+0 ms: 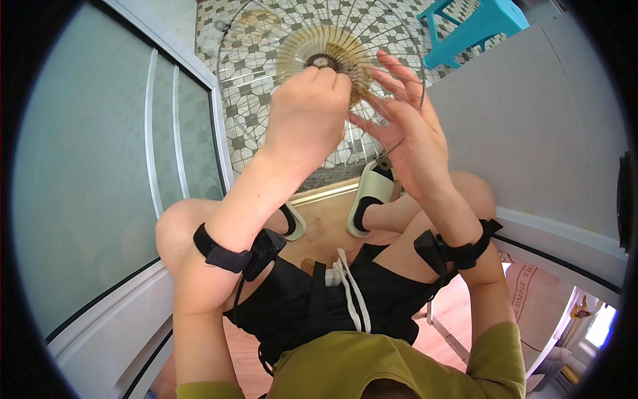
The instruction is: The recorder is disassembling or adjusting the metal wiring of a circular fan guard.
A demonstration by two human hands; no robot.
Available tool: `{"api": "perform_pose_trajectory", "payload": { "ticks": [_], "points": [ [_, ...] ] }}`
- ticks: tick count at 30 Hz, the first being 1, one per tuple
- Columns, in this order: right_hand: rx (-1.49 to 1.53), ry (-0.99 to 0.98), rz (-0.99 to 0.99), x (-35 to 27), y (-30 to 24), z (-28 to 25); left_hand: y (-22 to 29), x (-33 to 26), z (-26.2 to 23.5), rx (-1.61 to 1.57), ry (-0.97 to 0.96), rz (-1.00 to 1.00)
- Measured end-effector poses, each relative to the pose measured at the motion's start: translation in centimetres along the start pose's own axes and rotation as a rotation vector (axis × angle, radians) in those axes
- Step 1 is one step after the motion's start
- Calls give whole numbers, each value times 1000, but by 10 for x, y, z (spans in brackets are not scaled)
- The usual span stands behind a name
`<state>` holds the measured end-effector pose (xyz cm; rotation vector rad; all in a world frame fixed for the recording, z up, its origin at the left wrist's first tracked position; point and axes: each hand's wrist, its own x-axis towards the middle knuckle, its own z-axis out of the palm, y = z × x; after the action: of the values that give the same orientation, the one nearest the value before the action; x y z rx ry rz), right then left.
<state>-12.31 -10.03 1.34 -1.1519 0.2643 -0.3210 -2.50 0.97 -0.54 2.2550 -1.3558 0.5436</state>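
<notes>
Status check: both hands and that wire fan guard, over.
Left hand closed at the hub of the wire fan guard. Right hand open, fingers spread against its spokes. Nothing blocking; blue stool well behind.

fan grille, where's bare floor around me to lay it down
The tiled floor left of the fan grille, toward the glass door, looks bare. Some wood floor shows between the slippers. Crowded at centre: left hand and right hand on the grille; blue stool upper right.
</notes>
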Motion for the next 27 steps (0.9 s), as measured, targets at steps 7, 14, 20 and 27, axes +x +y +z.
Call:
{"api": "perform_pose_trajectory", "payload": {
  "ticks": [7, 14, 20, 27],
  "points": [
    [-19, -3, 12, 1, 1, -3, -19, -3, -1, -429, -161, -141],
    [-53, 4, -21, 2, -2, -4, -14, 1, -17, -420, -62, -248],
    [-35, -17, -27, 0, -1, 2, -7, 2, 0, -156, 84, -98],
    [-83, -44, 35, -1, 6, 3, -9, -2, 14, -259, 53, -117]
  ]
}}
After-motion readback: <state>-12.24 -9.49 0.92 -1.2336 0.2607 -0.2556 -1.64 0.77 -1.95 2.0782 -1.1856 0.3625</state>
